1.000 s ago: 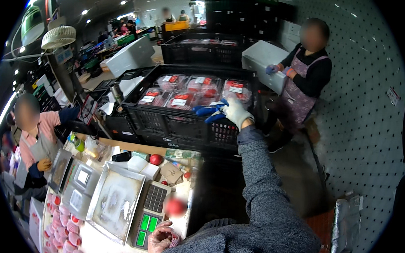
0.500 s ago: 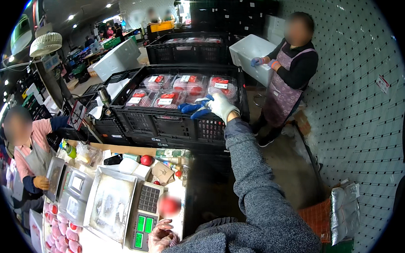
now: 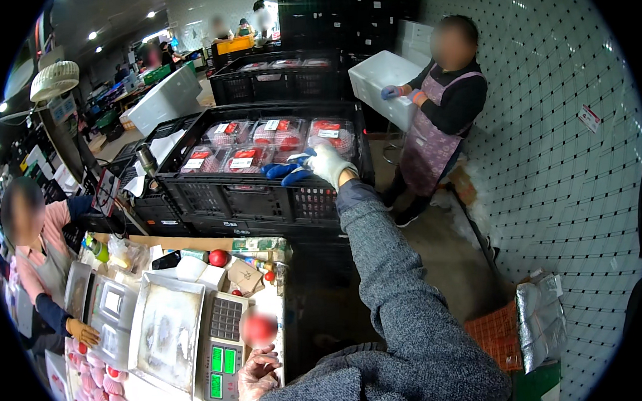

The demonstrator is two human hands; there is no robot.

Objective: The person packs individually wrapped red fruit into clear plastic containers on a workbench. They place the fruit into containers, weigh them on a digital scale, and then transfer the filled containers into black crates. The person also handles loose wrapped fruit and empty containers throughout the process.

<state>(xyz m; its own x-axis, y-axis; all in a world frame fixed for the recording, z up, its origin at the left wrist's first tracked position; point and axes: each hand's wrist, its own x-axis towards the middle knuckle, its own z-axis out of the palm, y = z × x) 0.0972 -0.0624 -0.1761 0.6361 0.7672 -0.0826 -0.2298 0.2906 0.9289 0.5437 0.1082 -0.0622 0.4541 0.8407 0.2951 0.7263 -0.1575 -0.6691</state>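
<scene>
My right hand [image 3: 322,166], in a white glove with blue fingers, reaches to the near rim of a black crate [image 3: 263,201]. Its fingers are stretched out and apart, over the rim beside clear packs of red fruit [image 3: 245,160]. No object shows in its grip. At the lower middle, my left hand [image 3: 257,375], in a thin clear glove, is beside a weighing scale [image 3: 223,339]. Its fingers are curled, and what they hold, if anything, cannot be made out. A blurred red round thing [image 3: 260,330] is just above its fingertips. A metal tray [image 3: 166,330] lies left of the scale's keypad.
A co-worker at the left has a gloved hand [image 3: 82,332] at clear plastic boxes [image 3: 112,306]. Net-wrapped fruit [image 3: 105,384] lies below. Another co-worker behind the crate holds a white foam box [image 3: 383,81]. A netted wall [image 3: 552,160] runs along the right.
The view has turned slightly, shifting the scene left. The left co-worker's hand has moved down along the plastic boxes. My right hand stays at the crate rim and my left by the scale.
</scene>
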